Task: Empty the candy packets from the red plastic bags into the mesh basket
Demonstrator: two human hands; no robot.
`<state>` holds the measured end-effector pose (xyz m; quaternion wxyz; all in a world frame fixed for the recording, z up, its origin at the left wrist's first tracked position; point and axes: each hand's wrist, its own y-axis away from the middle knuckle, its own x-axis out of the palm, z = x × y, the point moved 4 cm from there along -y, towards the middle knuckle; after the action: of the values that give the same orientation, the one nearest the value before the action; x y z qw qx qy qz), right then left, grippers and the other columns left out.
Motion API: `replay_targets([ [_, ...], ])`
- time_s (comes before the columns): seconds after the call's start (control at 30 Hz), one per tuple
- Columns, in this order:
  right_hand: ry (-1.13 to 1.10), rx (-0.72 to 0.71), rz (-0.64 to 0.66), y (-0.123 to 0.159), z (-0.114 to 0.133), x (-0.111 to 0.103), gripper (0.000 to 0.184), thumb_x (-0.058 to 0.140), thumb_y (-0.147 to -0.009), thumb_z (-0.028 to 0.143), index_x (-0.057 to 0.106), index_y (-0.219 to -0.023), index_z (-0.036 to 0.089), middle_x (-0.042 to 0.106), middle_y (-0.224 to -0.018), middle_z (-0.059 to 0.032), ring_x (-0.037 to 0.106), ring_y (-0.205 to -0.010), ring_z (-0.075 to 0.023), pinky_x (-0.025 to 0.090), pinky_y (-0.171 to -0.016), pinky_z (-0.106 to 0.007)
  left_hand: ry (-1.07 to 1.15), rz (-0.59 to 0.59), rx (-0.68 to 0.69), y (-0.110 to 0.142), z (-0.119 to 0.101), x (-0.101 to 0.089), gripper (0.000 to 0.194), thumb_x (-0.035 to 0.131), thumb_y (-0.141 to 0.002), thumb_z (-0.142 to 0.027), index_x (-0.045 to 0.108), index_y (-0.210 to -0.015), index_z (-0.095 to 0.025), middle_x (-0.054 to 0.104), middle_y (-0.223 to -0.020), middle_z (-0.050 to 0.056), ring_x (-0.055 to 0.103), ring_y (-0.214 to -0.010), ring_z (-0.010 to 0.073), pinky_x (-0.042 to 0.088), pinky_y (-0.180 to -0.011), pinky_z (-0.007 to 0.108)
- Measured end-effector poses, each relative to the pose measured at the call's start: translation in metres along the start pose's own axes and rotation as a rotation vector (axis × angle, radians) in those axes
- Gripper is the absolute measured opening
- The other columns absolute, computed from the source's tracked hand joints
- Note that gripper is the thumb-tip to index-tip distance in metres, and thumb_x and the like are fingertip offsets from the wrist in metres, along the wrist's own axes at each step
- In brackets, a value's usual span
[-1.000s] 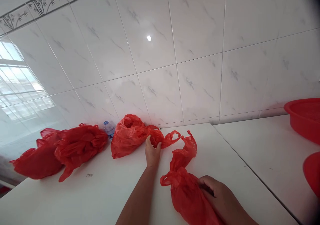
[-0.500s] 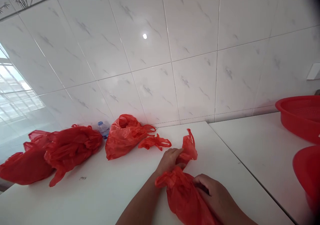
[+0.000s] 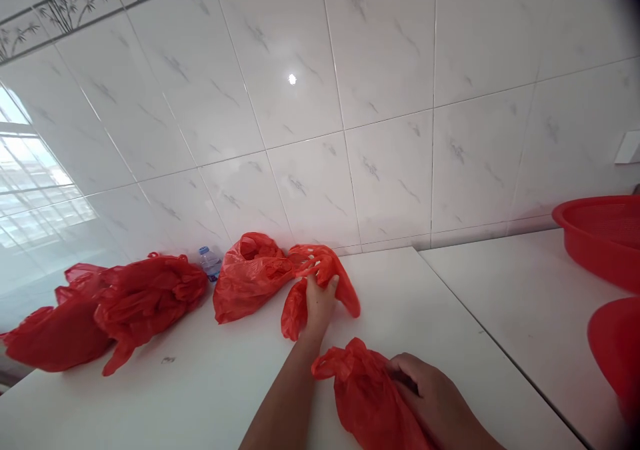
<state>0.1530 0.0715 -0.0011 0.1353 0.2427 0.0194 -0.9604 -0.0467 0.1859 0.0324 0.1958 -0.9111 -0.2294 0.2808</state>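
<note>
At the lower middle, my right hand [image 3: 434,397] is closed on the side of a red plastic bag [image 3: 367,390]; its fingertips are hidden behind the film. The top of this bag is bunched, with a loop of handle sticking out to the left. Farther off, my left hand [image 3: 321,301] grips a second, thin red plastic bag [image 3: 345,289], part of which hangs over to the right. Crumpled red film [image 3: 294,310] lies just left of that wrist, and I cannot tell whether it is a separate bag. A fuller red bag [image 3: 253,278] rests beside it.
A heap of red plastic bags [image 3: 145,297] covers the left of the white table [image 3: 215,383]. Behind it stands a small clear bottle [image 3: 209,263] near the tiled wall [image 3: 300,190]. On the right sit a red basket [image 3: 600,250] and another red container [image 3: 615,350].
My left hand has moved away from the right hand, leftward and toward the wall, carrying a thin red bag to the small crumpled one. My right hand has stayed on its bag.
</note>
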Motion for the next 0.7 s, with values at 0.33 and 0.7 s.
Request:
replay_targets([
  [0.33,0.006,-0.079,0.013,0.001,-0.003,-0.004,0.019,0.043,-0.081,0.033,0.059,-0.076,0.023,0.065,-0.081,0.0009,0.058,-0.072,-0.0152,0.042,-0.065,-0.025,-0.632,0.021,0.405,0.030,-0.001,-0.009,0.047,0.049,-0.084,-0.024,0.044,-0.130,-0.024,0.025,-0.150,0.009,0.007,-0.141,0.0301,0.013,-0.111,0.055],
  [0.7,0.018,-0.119,0.010,0.006,-0.002,-0.008,0.020,0.041,-0.082,0.030,0.060,-0.079,0.023,0.064,-0.082,0.0008,0.057,-0.071,-0.0148,0.040,-0.064,-0.026,-0.505,0.068,-0.019,0.022,0.061,-0.052,0.020,0.050,-0.079,-0.029,0.067,-0.087,-0.023,0.063,-0.097,0.007,0.058,-0.089,0.0219,0.046,-0.082,0.035],
])
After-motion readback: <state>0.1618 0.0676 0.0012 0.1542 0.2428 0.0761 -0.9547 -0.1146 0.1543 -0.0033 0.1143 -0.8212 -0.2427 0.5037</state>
